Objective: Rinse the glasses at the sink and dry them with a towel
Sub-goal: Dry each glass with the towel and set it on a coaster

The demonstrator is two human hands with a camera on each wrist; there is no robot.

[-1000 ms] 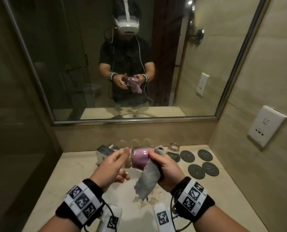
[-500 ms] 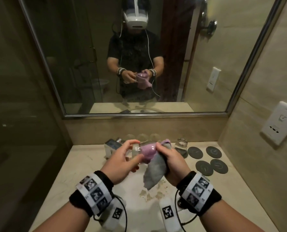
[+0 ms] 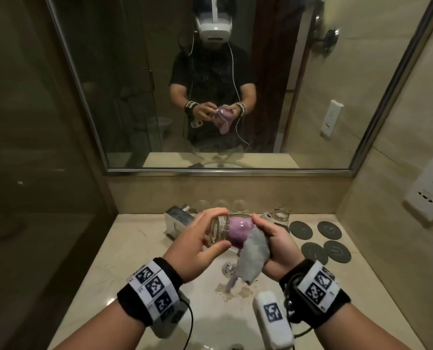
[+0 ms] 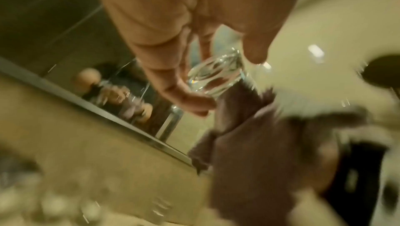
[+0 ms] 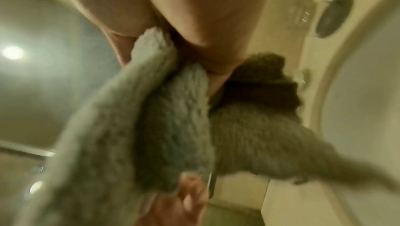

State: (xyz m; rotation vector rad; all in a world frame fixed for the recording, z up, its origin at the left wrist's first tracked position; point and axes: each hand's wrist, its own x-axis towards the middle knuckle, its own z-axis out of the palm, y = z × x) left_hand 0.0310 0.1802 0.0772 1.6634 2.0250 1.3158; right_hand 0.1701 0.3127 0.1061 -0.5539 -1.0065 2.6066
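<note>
At the centre of the head view, above the counter (image 3: 134,248), the left hand (image 3: 197,245) grips a clear glass (image 3: 219,229) lying on its side, fingers over the top of the base end and thumb beneath. The right hand (image 3: 273,245) is closed around a towel (image 3: 253,253), part of it pushed into the mouth of the glass, where it shows pink through the wall; the grey remainder hangs down from the hand toward the lower middle of the frame. Behind the hands, near the back wall, another glass (image 3: 281,215) stands upright just right of centre, and more glasses stand in a row to its left, partly hidden. Four dark round coasters (image 3: 329,229) lie at centre right. A wall mirror (image 3: 336,97) fills the upper frame and reflects the person holding glass and towel. In the left wrist view, the fingertips (image 4: 194,103) clasp the thick base of the glass (image 4: 214,75); the rest is blurred. In the right wrist view, the fingers (image 5: 216,24) clench the bunched towel (image 5: 173,118), which fills mid-frame.
</note>
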